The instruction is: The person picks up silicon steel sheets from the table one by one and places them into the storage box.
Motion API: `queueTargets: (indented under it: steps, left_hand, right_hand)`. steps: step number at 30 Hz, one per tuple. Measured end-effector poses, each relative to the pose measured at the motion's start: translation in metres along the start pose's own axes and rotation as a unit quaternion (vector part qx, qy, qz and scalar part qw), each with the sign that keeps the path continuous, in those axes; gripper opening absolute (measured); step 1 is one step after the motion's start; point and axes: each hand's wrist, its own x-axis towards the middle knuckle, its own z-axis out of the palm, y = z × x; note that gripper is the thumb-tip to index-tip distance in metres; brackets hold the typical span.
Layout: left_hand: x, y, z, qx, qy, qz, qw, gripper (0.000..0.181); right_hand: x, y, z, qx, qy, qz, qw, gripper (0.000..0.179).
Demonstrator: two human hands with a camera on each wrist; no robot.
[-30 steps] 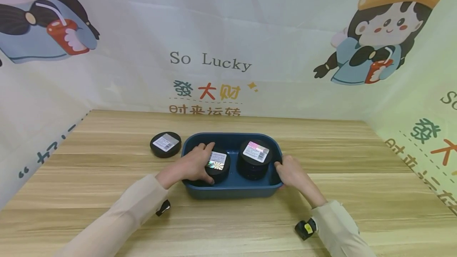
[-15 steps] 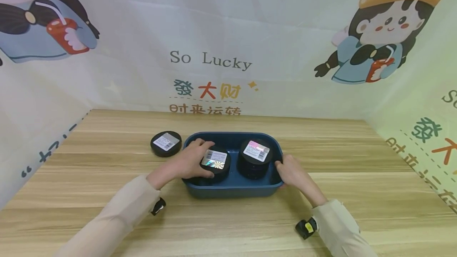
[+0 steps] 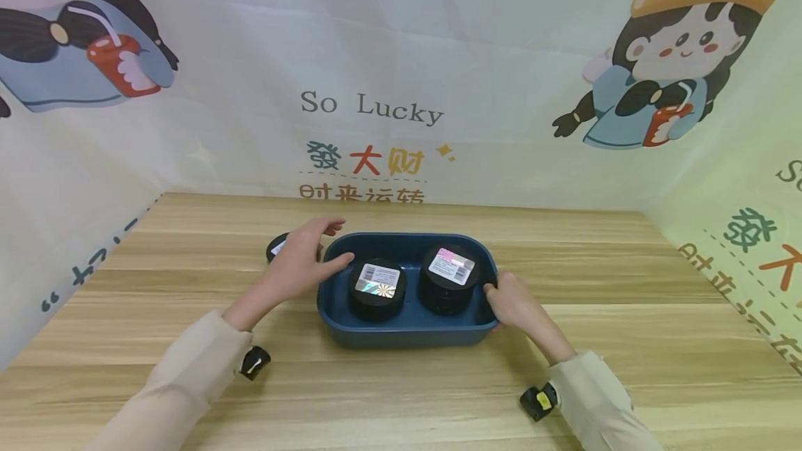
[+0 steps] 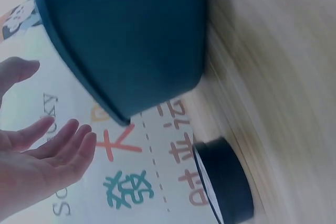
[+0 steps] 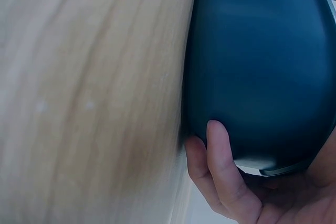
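Note:
A dark blue oblong bin (image 3: 410, 337) stands on the table. Inside it, a round black container (image 3: 378, 289) with a white label sits at the left. Another labelled round black container (image 3: 448, 275), taller and perhaps a stack, sits at the right. My left hand (image 3: 299, 262) hovers by the bin's left end, fingers spread and holding nothing. It partly hides a third, flat round black container (image 4: 226, 179) on the table, seen side-on in the left wrist view. My right hand (image 3: 512, 301) grips the bin's right end, with fingers (image 5: 223, 161) against its outer wall.
The wood-grain table (image 3: 401, 402) reaches back to a printed cloth backdrop (image 3: 501, 89) with cartoon figures and lettering. Cloth also rises on the left and right sides. A small black wrist device (image 3: 537, 402) hangs below each sleeve.
My left hand has let go of the left container in the bin and moved out, up and to the left. The right hand keeps its hold on the bin.

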Motion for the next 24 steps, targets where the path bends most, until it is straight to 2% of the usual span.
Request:
queueTargets:
  steps: [8,12,24]
  left_hand:
    - [-0.005,-0.011,-0.012,-0.041,0.042,-0.030,0.9978,0.045]
    - [-0.009,-0.017,-0.016,-0.044,0.055,-0.039,0.9967,0.044]
    - [-0.016,-0.033,-0.026,-0.058,0.038,-0.103,0.9922,0.055]
  right_hand:
    - [0.000,0.000,-0.001,-0.005,-0.004,0.002,1.0000,0.017]
    - [0.000,-0.001,-0.001,-0.001,-0.005,0.006,1.0000,0.017]
    - [0.000,0.000,0.000,0.006,-0.008,0.009,0.9999,0.018]
